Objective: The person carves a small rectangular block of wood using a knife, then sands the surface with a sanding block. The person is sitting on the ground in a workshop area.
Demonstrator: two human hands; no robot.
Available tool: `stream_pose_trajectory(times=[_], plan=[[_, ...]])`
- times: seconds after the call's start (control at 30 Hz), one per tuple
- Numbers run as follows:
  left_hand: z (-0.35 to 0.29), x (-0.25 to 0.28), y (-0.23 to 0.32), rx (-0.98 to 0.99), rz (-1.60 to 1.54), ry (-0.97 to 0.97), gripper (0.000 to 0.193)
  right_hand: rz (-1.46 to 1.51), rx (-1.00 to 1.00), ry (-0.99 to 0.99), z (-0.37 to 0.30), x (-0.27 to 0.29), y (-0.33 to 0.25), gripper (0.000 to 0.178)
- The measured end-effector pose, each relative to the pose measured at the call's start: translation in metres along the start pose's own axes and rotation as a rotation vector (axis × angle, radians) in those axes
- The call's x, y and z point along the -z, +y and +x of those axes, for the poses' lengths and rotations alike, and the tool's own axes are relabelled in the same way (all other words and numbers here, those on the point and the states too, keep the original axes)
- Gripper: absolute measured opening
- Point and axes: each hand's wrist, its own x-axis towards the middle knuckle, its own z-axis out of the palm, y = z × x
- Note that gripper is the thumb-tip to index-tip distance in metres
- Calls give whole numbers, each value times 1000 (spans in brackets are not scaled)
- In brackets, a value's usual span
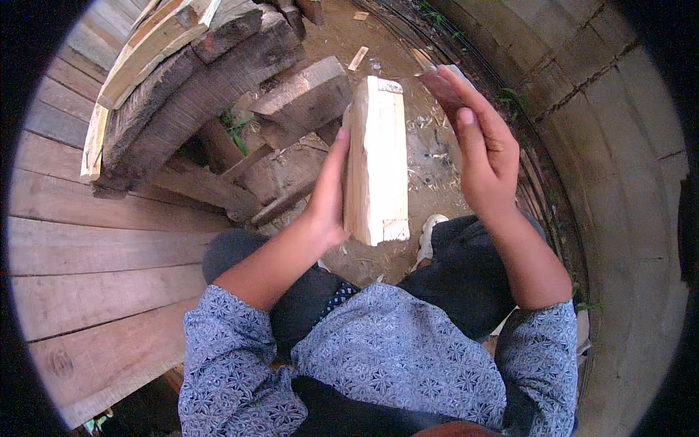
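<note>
My left hand [331,189] grips a pale, freshly cut block of wood [384,164] from its left side. The block stands lengthwise in front of me, its bright face rough along the edges. To the right of it, and apart from it, my right hand [491,149] is raised with the fingers closed round a flat, dark brown piece [442,89] with a lighter edge. Its kind I cannot make out, since the fingers cover much of it. Only the thumb side of my left hand shows; its other fingers are hidden behind the block.
At the left lies a plank surface [116,247], with dark, rough beams [196,80] and pale wood strips [156,44] stacked at its far end. A wooden block [306,91] stands beyond my left hand. Shavings litter the dirt floor [433,156]. A block wall [611,146] rises at right.
</note>
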Motion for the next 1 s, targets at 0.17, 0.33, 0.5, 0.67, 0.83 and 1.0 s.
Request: stream_pose_trajectory(times=[0.17, 0.33, 0.5, 0.67, 0.83, 1.0], plan=[[11, 3, -6, -19, 45, -129, 70, -369, 232, -319, 8, -3, -11, 37], [-2, 4, -11, -14, 161, -124, 82, -301, 234, -396, 25, -12, -6, 59], [-12, -3, -19, 126, 150, -190, 102, -208, 130, -246, 4, -36, 23, 73], [-10, 12, -22, -130, 142, -177, 99, -177, -35, -154, -3, -43, 42, 52], [-2, 25, -2, -628, 788, -134, 77, -150, -75, -164, 5, -40, 48, 39], [-2, 25, 10, -695, 974, 157, 55, -368, 66, -145, 13, -43, 49, 37]])
